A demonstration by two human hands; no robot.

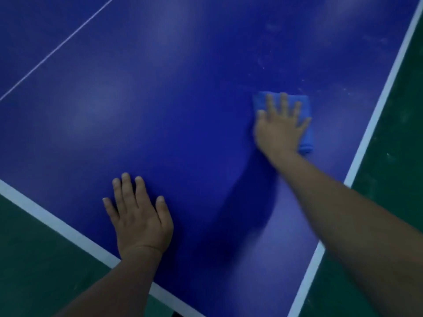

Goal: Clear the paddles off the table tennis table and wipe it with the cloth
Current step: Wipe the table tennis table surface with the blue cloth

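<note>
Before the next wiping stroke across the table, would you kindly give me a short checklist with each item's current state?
1. Cloth under the wiping hand: ok. The right hand presses flat on the folded blue cloth.
2. Cloth flat on the table: ok.
3. Bracing hand out of the stroke's path: ok. The left hand rests flat near the near edge, apart from the cloth.
4. Paddles cleared: ok for the part in view; the rest of the table cannot be seen.
5. Dirt left to wipe: not ok. Pale specks and smudges remain beyond the cloth, toward the side line.
</note>
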